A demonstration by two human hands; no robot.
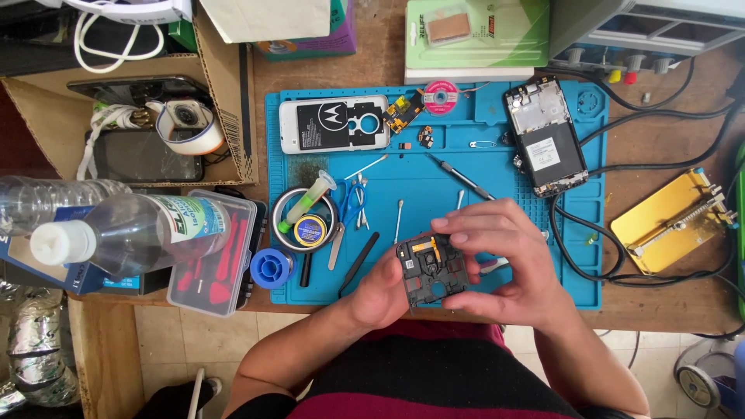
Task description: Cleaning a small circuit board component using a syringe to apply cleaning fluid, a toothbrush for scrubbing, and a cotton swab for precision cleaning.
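Both the left hand (382,291) and right hand (497,260) pinch the black phone frame (431,270) above the blue mat's (434,186) near edge, where a slipped grip could drop it off the desk (660,306).

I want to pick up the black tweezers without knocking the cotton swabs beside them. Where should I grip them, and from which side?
Probably the upper half of the black tweezers, pinched across their narrow width from above. They lie flat and slanted on the blue mat, lower tip at the mat's front edge. Come from the front left; the cotton swab lies to their right, and both hands are busy with a black phone frame.
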